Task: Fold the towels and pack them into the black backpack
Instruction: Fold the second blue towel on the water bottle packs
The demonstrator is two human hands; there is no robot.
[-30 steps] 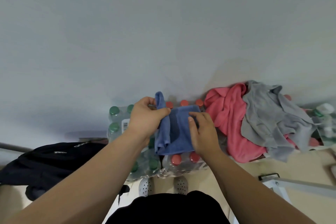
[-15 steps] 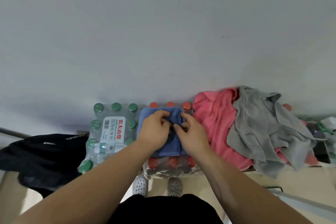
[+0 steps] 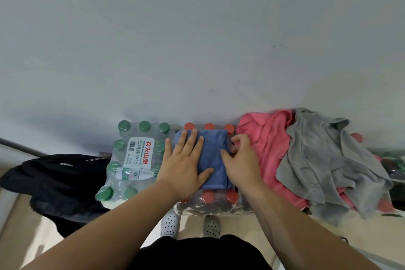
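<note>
Blue towel (image 3: 215,155) lies as a flat folded rectangle on the red-capped bottle pack (image 3: 210,198), centre of view. Half a second ago both hands were bunched over its middle, working the last fold. Now the left hand (image 3: 184,166) is spread flat, fingers straight, pressing the towel's 9 o'clock half. The right hand (image 3: 241,160) has its thumb on top and fingers curled round the 3 o'clock edge. Fold looks finished, smoothing only.

Black backpack (image 3: 61,182) sits at 9 o'clock, beyond the green-capped bottle pack (image 3: 131,160), well apart; packing not yet done. Pink towel (image 3: 267,144) and grey towel (image 3: 324,160) are heaped unfolded at 3 o'clock.
</note>
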